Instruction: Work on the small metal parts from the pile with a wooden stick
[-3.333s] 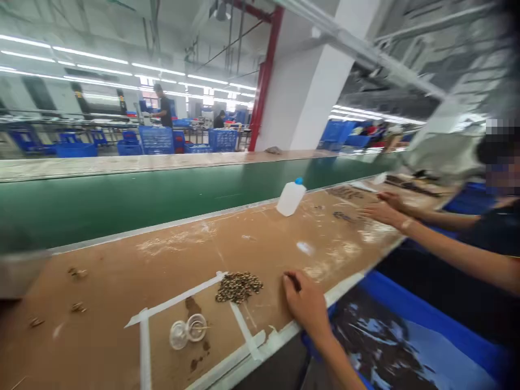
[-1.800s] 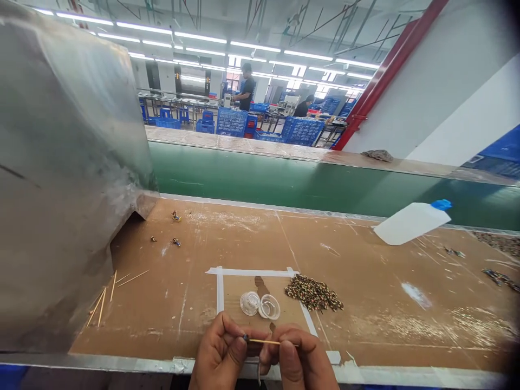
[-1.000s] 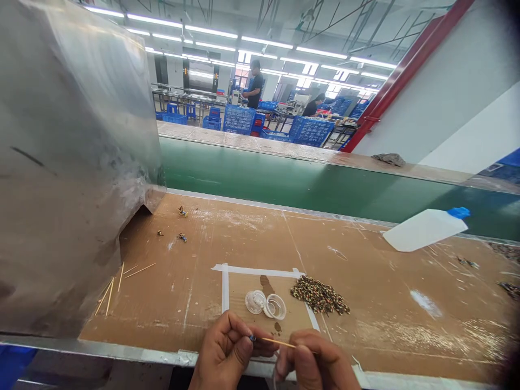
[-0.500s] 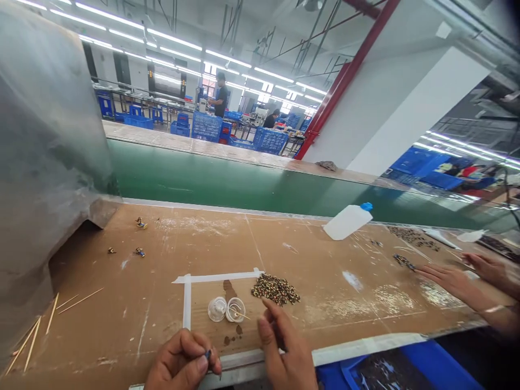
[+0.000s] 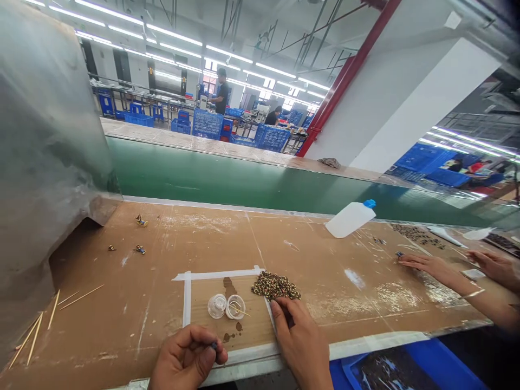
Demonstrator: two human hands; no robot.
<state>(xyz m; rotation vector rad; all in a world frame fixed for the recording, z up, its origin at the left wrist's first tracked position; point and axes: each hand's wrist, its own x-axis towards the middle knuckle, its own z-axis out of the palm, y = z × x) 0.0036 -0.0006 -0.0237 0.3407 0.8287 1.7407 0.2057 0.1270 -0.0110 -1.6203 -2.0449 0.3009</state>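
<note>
left hand (image 5: 187, 359) curled pinching small part (image 5: 213, 345), right hand (image 5: 299, 342) flat by bead pile (image 5: 275, 286)

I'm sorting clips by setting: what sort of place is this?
Likely a factory assembly line: a long green conveyor belt, stacked blue crates, and a pile of small parts on a shared workbench.

no readable text, no labels, brands or numbers legible on anything in view
</note>
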